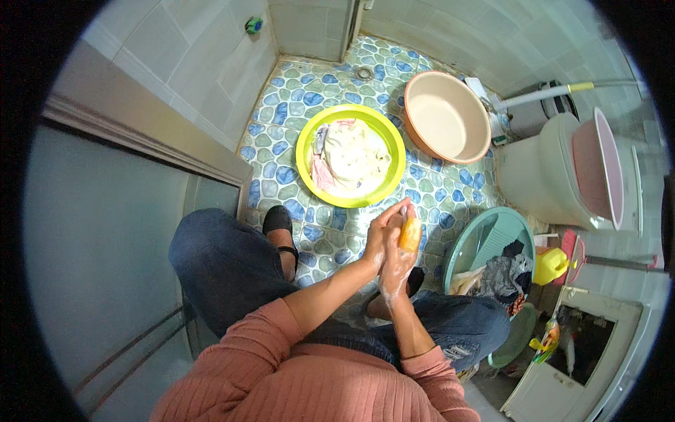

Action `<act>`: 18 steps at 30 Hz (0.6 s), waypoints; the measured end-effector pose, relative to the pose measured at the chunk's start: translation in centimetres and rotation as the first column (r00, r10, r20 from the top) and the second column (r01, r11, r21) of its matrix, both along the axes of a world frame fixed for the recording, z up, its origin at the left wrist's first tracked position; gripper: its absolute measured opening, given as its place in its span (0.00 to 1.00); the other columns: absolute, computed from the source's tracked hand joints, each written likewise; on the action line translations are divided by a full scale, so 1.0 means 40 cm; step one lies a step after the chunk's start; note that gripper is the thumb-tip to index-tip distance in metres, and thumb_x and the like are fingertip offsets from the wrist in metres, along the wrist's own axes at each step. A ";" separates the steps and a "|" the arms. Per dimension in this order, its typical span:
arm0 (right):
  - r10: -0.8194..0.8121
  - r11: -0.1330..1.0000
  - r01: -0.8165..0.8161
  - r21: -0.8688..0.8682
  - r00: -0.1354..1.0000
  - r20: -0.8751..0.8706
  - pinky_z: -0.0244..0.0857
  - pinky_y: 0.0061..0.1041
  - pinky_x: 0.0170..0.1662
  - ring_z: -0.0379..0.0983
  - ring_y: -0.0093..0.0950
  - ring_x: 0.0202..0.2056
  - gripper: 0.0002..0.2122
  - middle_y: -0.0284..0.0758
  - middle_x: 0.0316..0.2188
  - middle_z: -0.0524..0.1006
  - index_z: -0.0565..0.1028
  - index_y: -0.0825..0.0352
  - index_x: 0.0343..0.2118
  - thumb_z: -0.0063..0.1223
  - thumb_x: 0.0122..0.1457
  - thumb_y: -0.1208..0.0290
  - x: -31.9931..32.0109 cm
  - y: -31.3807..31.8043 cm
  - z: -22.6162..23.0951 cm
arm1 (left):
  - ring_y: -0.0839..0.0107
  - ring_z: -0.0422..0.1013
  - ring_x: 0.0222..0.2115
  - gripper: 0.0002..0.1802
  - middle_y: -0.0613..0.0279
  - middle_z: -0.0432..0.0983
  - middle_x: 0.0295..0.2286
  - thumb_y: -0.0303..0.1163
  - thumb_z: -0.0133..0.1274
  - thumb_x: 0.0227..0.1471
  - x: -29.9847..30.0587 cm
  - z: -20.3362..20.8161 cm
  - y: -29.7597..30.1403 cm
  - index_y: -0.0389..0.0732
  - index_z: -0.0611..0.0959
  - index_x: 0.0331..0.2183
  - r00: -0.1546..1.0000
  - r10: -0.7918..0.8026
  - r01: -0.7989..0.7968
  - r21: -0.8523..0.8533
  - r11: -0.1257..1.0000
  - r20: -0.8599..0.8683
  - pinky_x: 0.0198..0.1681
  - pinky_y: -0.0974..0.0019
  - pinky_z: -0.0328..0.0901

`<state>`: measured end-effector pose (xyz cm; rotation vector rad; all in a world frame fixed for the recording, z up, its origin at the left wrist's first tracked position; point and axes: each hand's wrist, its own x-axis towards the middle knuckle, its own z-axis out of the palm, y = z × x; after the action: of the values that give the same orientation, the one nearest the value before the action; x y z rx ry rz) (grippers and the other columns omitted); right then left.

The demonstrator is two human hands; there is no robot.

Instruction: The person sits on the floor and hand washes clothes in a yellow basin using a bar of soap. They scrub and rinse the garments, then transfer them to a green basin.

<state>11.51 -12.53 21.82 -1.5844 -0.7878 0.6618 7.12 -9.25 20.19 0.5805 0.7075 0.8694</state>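
Head view looks down, near both hands (398,266); rim seems murky.

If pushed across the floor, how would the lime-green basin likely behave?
The lime-green basin would probably feel heavy, since bunched cloth fills much of it. Being wide and set flat on the patterned floor, it seems unlikely to tip.

Nothing legible anywhere in view.
The yellow plastic bottle (551,266) at the right and the small yellow, green and reddish item (545,342) in front of the white, dark-paned cabinet door (515,391) are too small and blurred to tell whether they carry lettering; the orange-yellow, rounded bar (410,235), partly covered, offers no readable mark; and the pink and purplish patches on the cloth in the round lime-green basin (304,174) (pattern or print, I cannot say which) spell out no word or number.
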 end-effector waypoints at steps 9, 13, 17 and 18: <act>0.087 0.986 -0.143 -0.081 0.875 -0.476 0.62 0.25 0.43 0.66 0.25 0.39 0.18 0.35 0.39 0.69 0.66 0.69 0.47 0.50 0.61 0.60 0.090 0.211 -0.160 | 0.75 0.69 0.44 0.19 0.60 0.72 0.47 0.29 0.45 0.60 0.002 -0.084 0.056 0.32 0.73 0.52 0.957 0.286 -0.273 -0.185 0.944 0.046 0.48 0.73 0.63; -0.046 0.948 -0.149 -0.282 0.811 -0.583 0.65 0.27 0.31 0.69 0.28 0.32 0.28 0.41 0.42 0.69 0.66 0.69 0.50 0.54 0.57 0.49 0.089 0.375 -0.305 | 0.75 0.71 0.39 0.15 0.61 0.74 0.42 0.30 0.45 0.60 -0.043 -0.144 0.135 0.34 0.76 0.47 0.865 0.502 -0.475 -0.340 0.812 -0.012 0.40 0.74 0.67; -0.031 0.910 -0.274 -0.312 0.704 -0.710 0.66 0.26 0.24 0.71 0.28 0.28 0.27 0.43 0.44 0.70 0.69 0.70 0.48 0.58 0.55 0.52 0.067 0.460 -0.373 | 0.71 0.71 0.42 0.16 0.57 0.73 0.44 0.29 0.45 0.59 -0.084 -0.131 0.196 0.32 0.74 0.46 0.750 0.661 -0.620 -0.362 0.696 -0.017 0.45 0.70 0.67; 0.003 0.908 -0.302 -0.290 0.698 -0.716 0.67 0.28 0.29 0.71 0.29 0.32 0.27 0.42 0.44 0.70 0.67 0.70 0.50 0.58 0.55 0.54 0.078 0.464 -0.393 | 0.71 0.71 0.42 0.16 0.57 0.73 0.44 0.29 0.44 0.59 -0.087 -0.126 0.205 0.32 0.74 0.46 0.744 0.668 -0.623 -0.367 0.691 -0.004 0.45 0.70 0.67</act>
<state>14.64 6.03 6.08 -1.4299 -0.2018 1.5238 3.65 -1.06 15.15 -0.0798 0.9427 1.3914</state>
